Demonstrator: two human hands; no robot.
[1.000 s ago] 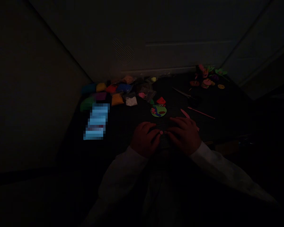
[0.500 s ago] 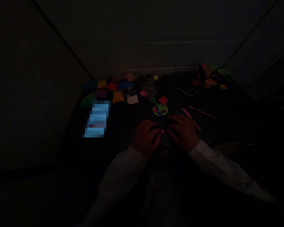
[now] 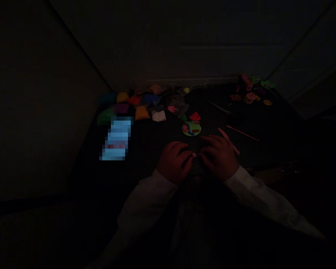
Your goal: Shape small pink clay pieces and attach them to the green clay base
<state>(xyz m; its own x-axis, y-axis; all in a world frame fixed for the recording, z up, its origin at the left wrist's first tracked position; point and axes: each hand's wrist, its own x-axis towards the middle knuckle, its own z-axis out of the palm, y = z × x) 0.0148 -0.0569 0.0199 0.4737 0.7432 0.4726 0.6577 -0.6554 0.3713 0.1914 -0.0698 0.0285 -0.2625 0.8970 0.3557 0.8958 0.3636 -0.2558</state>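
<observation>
Between my two hands is a small pink clay disc [image 3: 194,155]. My left hand [image 3: 173,161] pinches it at the edge between thumb and forefinger. Just right of the disc, my right hand [image 3: 220,157] has its fingers curved and apart, with nothing visible in them. Beyond the hands lies a round green clay plaque [image 3: 192,129] decorated with a red-roofed mushroom or house shape, a blue strip, a brown piece and pink bits. A pink modelling knife [image 3: 229,141] rests beside my right hand, with a thin pink stick tool [image 3: 242,133] farther right. The scene is very dark.
At the left stands a lit, blurred-out screen [image 3: 117,138]. Behind it are several bags of coloured clay, among them an orange bag [image 3: 142,112] and a white bag [image 3: 158,116]. Scissors [image 3: 222,108] lie toward the back. Finished-looking clay figures [image 3: 250,89] crowd the far right corner.
The view has shifted slightly, so everything sits a little to the right. The right fingertips appear slightly farther from the pink disc, which stays at the left fingertips.
</observation>
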